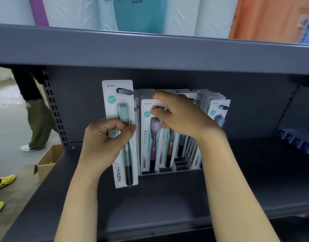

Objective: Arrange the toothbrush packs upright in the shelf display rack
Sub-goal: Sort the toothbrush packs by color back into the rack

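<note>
My left hand (104, 142) grips a teal toothbrush pack (121, 102) upright, just left of and in front of the display rack (169, 171). The rack stands on the grey shelf and holds several upright packs in rows. My right hand (178, 116) pinches the top of the front purple toothbrush pack (148, 142), which stands in the rack's front left slot. An orange-brown pack (169, 151) stands beside it. Further packs (218, 110) stand at the rack's right side.
The grey shelf board (167, 203) runs in front of the rack, with a grey shelf edge (150, 51) overhead carrying tissue packs. Blue boxes (298, 140) lie at the right. A cardboard box (49, 159) and a person's legs (36, 119) are on the floor at left.
</note>
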Demonstrator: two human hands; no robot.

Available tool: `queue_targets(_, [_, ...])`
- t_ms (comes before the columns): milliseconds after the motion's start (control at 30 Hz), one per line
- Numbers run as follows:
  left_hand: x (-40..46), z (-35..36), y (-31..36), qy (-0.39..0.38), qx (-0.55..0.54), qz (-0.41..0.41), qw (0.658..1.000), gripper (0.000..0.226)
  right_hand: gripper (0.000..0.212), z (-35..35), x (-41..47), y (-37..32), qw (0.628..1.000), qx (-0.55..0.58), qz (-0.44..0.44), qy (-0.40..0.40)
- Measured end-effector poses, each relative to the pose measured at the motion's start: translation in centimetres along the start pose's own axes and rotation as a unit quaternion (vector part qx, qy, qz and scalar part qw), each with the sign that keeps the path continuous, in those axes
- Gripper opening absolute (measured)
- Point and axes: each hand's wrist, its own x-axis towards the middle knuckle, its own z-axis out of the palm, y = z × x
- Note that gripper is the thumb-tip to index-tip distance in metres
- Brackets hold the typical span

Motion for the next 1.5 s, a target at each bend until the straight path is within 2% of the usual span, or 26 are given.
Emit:
queue_targets(500, [-0.2, 0.5, -0.8, -0.028, -0.003, 0.000, 1.000, 0.030, 0.016, 1.5, 1.3, 1.5, 0.999, 0.003, 0.044, -0.009])
queue_targets(633, [-0.4, 0.7, -0.9, -0.054, -0.004, 0.001, 0.999, 0.025, 0.023, 2.2, 0.7, 2.0, 0.997, -0.013, 0.007, 0.080])
queue_targets(733, [-0.8, 1.3, -0.8, -0.092, -0.013, -0.013, 0.996, 0.026, 0.032, 2.0, -0.1, 1.5, 0.983, -0.047, -0.009, 0.179])
queue_targets(800, [-0.9, 1.8, -1.0, -0.105, -0.013, -0.005, 0.994, 0.027, 0.028, 1.6, -0.6, 0.8, 0.974, -0.009, -0.023, 0.227])
queue_targets(900, [-0.9, 2.4, -0.9, -0.110, -0.014, 0.013, 0.994, 0.030, 0.030, 1.4, -1.0, -0.2, 0.980, 0.074, -0.019, 0.183])
queue_targets(1000, [-0.9, 2.8, -0.9, -0.117, -0.014, 0.030, 0.993, 0.027, 0.042, 1.8, -1.1, -0.6, 0.986, 0.093, 0.007, 0.135])
queue_targets(1167, [-0.9, 2.5, -0.7, -0.116, -0.029, 0.040, 0.992, 0.030, 0.051, 2.6, -1.1, -0.6, 0.977, 0.181, 0.033, 0.103])
queue_targets(1267, [-0.8, 2.0, -0.7, -0.120, -0.035, 0.042, 0.991, 0.034, 0.064, 3.1, -1.2, -1.0, 0.972, 0.223, 0.043, 0.052])
queue_targets(1367, [-0.8, 1.5, -0.5, -0.129, -0.041, 0.032, 0.990, 0.047, 0.057, 3.7, -1.0, -1.4, 0.976, 0.210, 0.049, 0.027])
queue_targets(1500, [-0.4, 0.5, -1.0, -0.103, -0.035, 0.053, 0.993, 0.035, 0.049, 3.9, -0.5, -1.9, 0.977, 0.200, 0.045, 0.058])
